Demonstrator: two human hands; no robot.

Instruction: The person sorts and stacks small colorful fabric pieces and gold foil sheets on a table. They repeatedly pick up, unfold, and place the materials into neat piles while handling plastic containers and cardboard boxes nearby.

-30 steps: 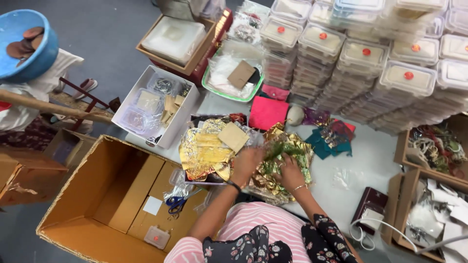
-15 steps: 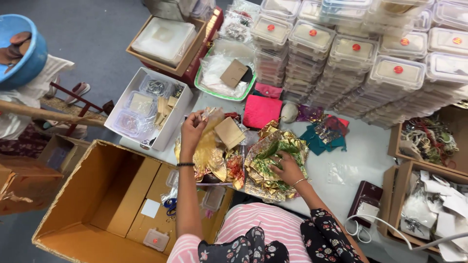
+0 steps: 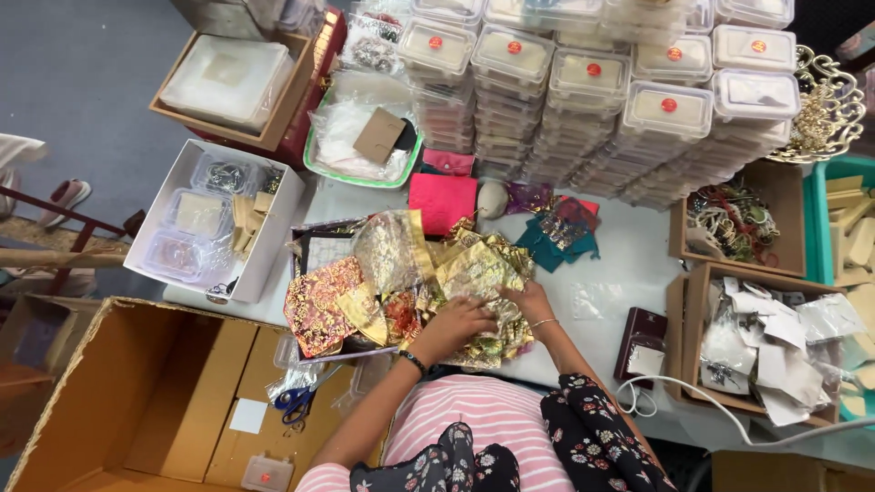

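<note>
A heap of shiny gold, red and green brocade pouches (image 3: 401, 282) covers the near part of the white table (image 3: 620, 264). My left hand (image 3: 456, 326) presses down on the middle of the heap, fingers curled into the fabric. My right hand (image 3: 527, 299), with a thin bangle at the wrist, grips the gold pouches at the heap's right edge. A red-and-gold pouch (image 3: 314, 305) lies at the heap's left end, over a dark tray.
Stacks of clear lidded boxes (image 3: 592, 91) line the back. A pink pouch (image 3: 442, 200) and teal pouches (image 3: 556, 239) lie behind the heap. Cardboard trays (image 3: 756, 346) sit right, a white box (image 3: 214, 228) left, a large open carton (image 3: 155, 401) and blue scissors (image 3: 296, 399) near left.
My left hand came back from the left side of the heap to its middle. The pouches have spread wider, and the camera view has moved closer.
</note>
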